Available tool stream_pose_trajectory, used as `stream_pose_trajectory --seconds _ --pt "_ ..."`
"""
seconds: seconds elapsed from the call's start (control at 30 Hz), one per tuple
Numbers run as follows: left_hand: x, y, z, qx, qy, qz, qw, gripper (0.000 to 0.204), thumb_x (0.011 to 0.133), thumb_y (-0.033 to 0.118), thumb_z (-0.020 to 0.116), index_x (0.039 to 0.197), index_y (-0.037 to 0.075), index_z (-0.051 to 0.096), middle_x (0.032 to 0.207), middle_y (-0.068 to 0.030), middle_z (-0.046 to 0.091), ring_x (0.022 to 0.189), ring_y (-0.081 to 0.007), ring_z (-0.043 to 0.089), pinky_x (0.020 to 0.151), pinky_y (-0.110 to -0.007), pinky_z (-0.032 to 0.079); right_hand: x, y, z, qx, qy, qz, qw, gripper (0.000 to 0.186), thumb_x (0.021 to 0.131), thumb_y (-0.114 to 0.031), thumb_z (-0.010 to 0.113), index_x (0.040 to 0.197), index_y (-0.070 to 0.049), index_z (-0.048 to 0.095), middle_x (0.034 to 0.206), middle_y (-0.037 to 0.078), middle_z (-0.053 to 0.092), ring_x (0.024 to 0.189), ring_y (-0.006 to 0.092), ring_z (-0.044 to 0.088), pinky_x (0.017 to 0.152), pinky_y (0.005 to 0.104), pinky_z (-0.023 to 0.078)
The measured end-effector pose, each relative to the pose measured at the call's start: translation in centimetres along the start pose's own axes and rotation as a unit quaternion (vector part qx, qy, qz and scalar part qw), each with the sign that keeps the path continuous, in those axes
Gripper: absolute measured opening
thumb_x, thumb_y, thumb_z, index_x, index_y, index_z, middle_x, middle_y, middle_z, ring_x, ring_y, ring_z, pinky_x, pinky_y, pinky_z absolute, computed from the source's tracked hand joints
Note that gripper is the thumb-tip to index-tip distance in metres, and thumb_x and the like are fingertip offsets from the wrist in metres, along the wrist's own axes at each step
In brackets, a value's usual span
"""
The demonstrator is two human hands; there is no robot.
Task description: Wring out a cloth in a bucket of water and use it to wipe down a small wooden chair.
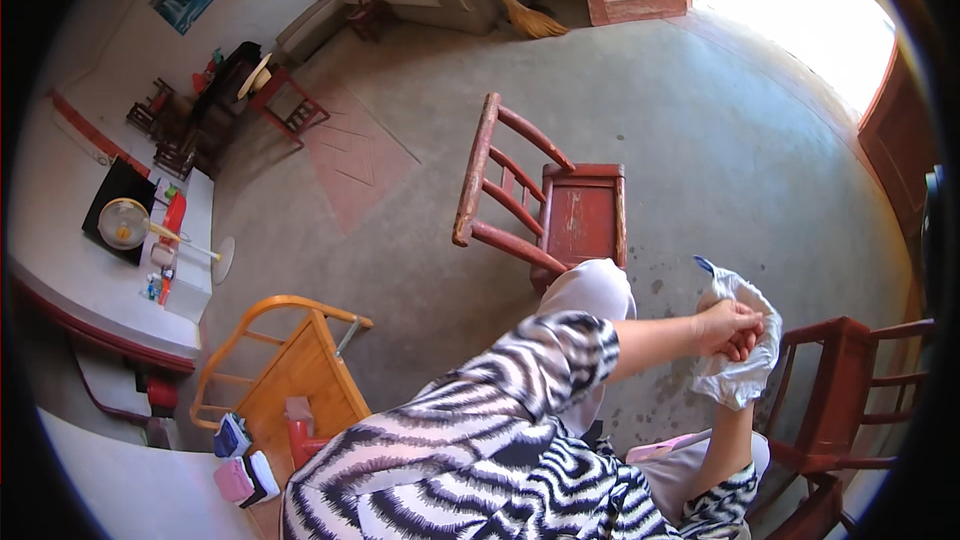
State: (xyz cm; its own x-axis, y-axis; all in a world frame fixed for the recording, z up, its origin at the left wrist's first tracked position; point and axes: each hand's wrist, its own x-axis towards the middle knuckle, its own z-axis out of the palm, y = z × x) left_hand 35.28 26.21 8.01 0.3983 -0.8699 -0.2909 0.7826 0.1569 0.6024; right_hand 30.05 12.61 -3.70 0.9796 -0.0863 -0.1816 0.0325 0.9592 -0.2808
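Observation:
My left hand (735, 328) reaches across to the right, its fingers closed on a thin, crumpled white bag-like piece (738, 380) with a blue tip at its top. My right forearm (730, 450) rises from below into this white piece, which hides the right hand, so its fingers cannot be made out. Beneath the arms are my pale-trousered knees (595, 290). A flat pink item (660, 448) lies on my lap near the right forearm.
A worn red wooden chair (585, 210) stands ahead; another dark red chair (840, 380) is close at right. At left are a yellow wooden chair (300, 370), folded cloths (247, 480) and a fan (125, 224). A broom (535, 20) lies near the doorway.

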Motion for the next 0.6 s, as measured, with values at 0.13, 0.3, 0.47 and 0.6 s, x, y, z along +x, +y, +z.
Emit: stream_pose_trajectory --seconds 0.13,0.3,0.47,0.6 --pt "0.4 -0.3 0.0 0.156 0.068 0.066 0.983 0.025 0.089 0.028 0.056 0.096 0.004 0.053 0.077 -0.0060 0.060 0.062 -0.0140 0.059 0.053 -0.025 0.049 1.6 0.4 -2.6 -0.013 -0.072 0.014 0.997 0.026 0.097 -0.025 0.033 0.094 -0.008 0.051 0.070 0.001 0.057 0.053 0.0098 0.054 0.044 0.0185 0.043" --pt "-7.9 8.8 -3.9 0.627 0.170 0.344 0.678 0.070 0.075 0.028 0.071 0.131 0.005 0.037 0.128 -0.0191 0.036 0.126 -0.0304 0.030 0.106 -0.039 0.025 -4.2 1.6 18.0 -0.169 0.021 -0.052 0.984 0.022 0.093 -0.019 0.039 0.102 -0.002 0.049 0.107 0.010 0.054 0.110 0.0280 0.051 0.089 0.0391 0.045" --pt "-21.4 18.9 -12.9 0.749 0.520 0.249 0.326 0.057 0.065 0.028 0.075 0.112 0.004 0.051 0.108 -0.0168 0.052 0.103 -0.0334 0.049 0.089 -0.040 0.042 -2.4 -2.3 15.3 -0.168 -0.299 -0.080 0.936 0.012 0.088 -0.018 0.044 0.092 -0.008 0.048 0.097 0.009 0.052 0.094 0.0279 0.052 0.078 0.0408 0.046" --pt "-29.8 17.3 -24.3 0.553 0.762 0.025 0.335 0.086 0.063 0.056 0.073 0.122 0.003 0.040 0.124 -0.0196 0.045 0.116 -0.0341 0.044 0.090 -0.049 0.041 -2.4 -1.9 14.1 -0.512 -0.167 -0.227 0.812 0.016 0.087 -0.016 0.048 0.095 -0.003 0.052 0.094 0.013 0.057 0.088 0.0301 0.058 0.074 0.0403 0.051"
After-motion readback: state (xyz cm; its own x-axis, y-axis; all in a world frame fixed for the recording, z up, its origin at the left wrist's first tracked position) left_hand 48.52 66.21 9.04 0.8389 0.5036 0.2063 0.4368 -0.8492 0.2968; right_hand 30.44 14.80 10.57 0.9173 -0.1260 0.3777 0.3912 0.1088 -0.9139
